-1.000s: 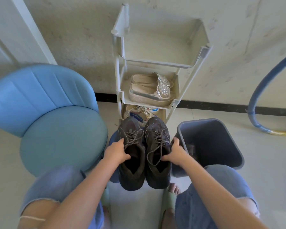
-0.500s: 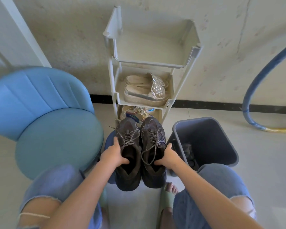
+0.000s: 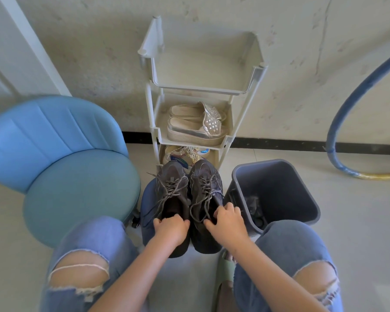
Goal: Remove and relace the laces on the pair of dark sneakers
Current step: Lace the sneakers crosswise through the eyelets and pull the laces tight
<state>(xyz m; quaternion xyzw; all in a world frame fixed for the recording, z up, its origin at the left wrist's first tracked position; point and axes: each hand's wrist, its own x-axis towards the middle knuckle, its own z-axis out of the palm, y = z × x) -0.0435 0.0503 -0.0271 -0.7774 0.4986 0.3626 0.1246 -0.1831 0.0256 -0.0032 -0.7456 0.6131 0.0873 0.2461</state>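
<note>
Grips left sneaker (image 3: 172, 176) heel with curled left hand (image 3: 172, 230); hooks bent right hand (image 3: 229, 225) over right sneaker (image 3: 206, 176) rim (bin (image 3: 284, 190) edge just beside).

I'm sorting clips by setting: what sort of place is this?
Probably a home entryway or utility corner: a tiered shoe rack holding sandals stands against a plain wall, with a grey bin and a blue chair nearby.
</note>
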